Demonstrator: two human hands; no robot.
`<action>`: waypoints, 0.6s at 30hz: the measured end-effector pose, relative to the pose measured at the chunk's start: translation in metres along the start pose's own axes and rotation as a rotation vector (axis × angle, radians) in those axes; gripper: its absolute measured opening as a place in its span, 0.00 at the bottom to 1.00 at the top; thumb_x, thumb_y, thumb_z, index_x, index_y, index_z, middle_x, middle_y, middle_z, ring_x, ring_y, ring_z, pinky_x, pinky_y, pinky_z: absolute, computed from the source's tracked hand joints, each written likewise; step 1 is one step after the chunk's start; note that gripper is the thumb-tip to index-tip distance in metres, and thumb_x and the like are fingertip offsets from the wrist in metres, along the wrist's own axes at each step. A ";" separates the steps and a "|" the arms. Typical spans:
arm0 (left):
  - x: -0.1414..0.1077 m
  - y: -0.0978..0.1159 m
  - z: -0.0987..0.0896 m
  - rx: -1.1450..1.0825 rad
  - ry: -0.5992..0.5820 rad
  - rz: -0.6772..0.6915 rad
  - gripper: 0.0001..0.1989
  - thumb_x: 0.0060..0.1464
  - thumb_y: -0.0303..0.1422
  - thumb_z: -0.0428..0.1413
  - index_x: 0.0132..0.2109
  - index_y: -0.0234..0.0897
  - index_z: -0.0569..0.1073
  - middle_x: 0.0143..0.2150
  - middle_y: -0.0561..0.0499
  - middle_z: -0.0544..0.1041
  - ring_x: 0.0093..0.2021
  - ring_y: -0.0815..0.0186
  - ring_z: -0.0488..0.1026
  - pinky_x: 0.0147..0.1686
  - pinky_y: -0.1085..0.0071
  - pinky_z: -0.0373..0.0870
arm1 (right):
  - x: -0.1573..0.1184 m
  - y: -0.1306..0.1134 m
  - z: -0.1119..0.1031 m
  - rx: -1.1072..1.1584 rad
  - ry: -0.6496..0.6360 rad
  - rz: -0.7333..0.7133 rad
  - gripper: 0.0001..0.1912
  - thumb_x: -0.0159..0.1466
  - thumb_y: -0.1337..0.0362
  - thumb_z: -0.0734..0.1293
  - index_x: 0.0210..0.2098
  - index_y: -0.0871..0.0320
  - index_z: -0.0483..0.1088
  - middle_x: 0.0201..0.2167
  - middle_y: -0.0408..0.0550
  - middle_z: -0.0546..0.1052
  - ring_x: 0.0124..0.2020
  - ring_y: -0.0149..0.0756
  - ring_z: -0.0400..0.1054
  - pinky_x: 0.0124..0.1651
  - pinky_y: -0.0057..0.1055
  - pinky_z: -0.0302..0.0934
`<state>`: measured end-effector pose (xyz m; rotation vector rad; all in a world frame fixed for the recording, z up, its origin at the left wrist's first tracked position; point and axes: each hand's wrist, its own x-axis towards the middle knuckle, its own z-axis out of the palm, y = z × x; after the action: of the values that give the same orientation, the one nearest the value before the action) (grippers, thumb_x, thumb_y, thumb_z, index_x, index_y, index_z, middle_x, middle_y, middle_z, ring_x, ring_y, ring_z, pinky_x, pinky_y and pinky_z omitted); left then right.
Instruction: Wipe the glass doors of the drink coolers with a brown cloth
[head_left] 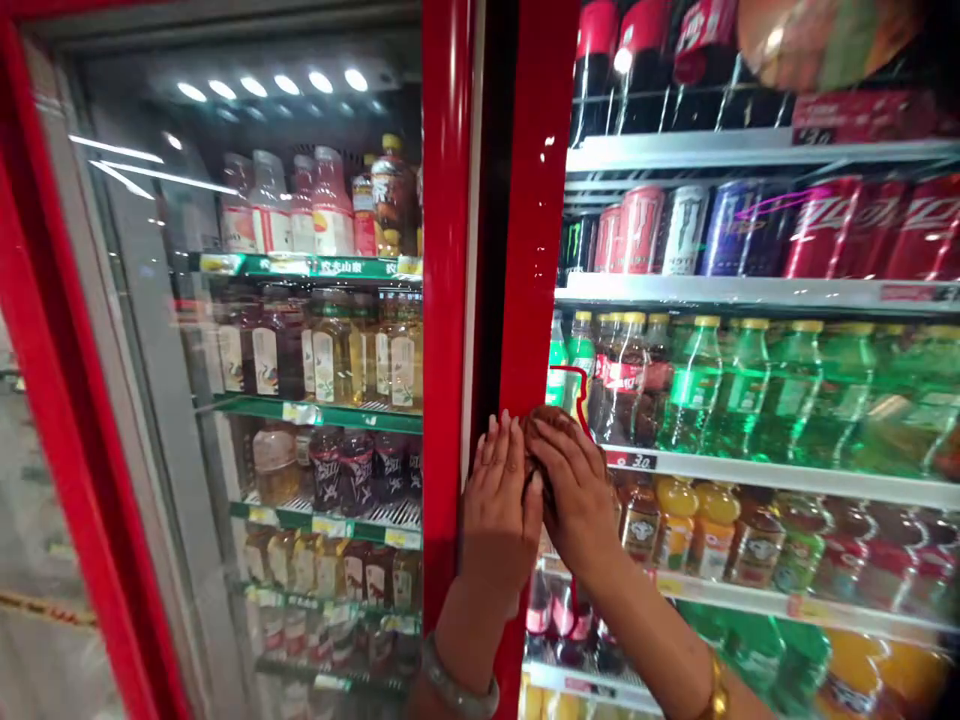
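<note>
Red cooler frame (534, 250) under both my hands, at the upright between two glass doors.
Left hand (498, 505) lies flat, fingers together; right hand (571, 495), just beside it, cups a brown rounded object (546, 420) against the frame.

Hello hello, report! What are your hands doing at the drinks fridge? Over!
Left hand flat on red door frame. Right hand pressing brown cloth to the glass door. Nothing blocking. Over.

The scene is bright. A row of lamp reflections (274, 85) makes glare on the left glass door (247, 350), with streaks. The right edge and top corner are blurred and stretched.
</note>
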<state>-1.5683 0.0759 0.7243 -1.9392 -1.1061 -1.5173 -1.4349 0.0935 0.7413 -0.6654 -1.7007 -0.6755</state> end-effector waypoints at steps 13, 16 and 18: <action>0.107 -0.016 -0.024 -0.174 -0.140 0.071 0.35 0.73 0.45 0.40 0.77 0.45 0.31 0.80 0.46 0.38 0.79 0.60 0.37 0.77 0.50 0.43 | 0.110 0.020 -0.022 -0.061 -0.070 -0.178 0.26 0.70 0.69 0.62 0.66 0.54 0.63 0.66 0.51 0.70 0.72 0.44 0.57 0.74 0.56 0.55; 0.112 -0.018 -0.027 -0.257 -0.144 0.074 0.35 0.72 0.47 0.39 0.77 0.46 0.33 0.80 0.47 0.40 0.79 0.61 0.37 0.77 0.51 0.42 | 0.097 0.018 -0.025 -0.121 -0.155 -0.284 0.27 0.70 0.69 0.62 0.67 0.53 0.62 0.66 0.50 0.71 0.72 0.44 0.58 0.73 0.54 0.57; 0.122 -0.017 -0.027 -0.318 -0.111 0.047 0.34 0.72 0.48 0.37 0.77 0.45 0.36 0.80 0.48 0.42 0.79 0.62 0.39 0.77 0.52 0.42 | 0.119 0.022 -0.030 -0.182 -0.198 -0.365 0.26 0.70 0.68 0.63 0.67 0.52 0.63 0.66 0.47 0.71 0.72 0.44 0.57 0.73 0.53 0.57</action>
<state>-1.5889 0.1047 0.8455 -2.2665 -0.8976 -1.6588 -1.4238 0.0964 0.8658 -0.5654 -1.9840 -1.0594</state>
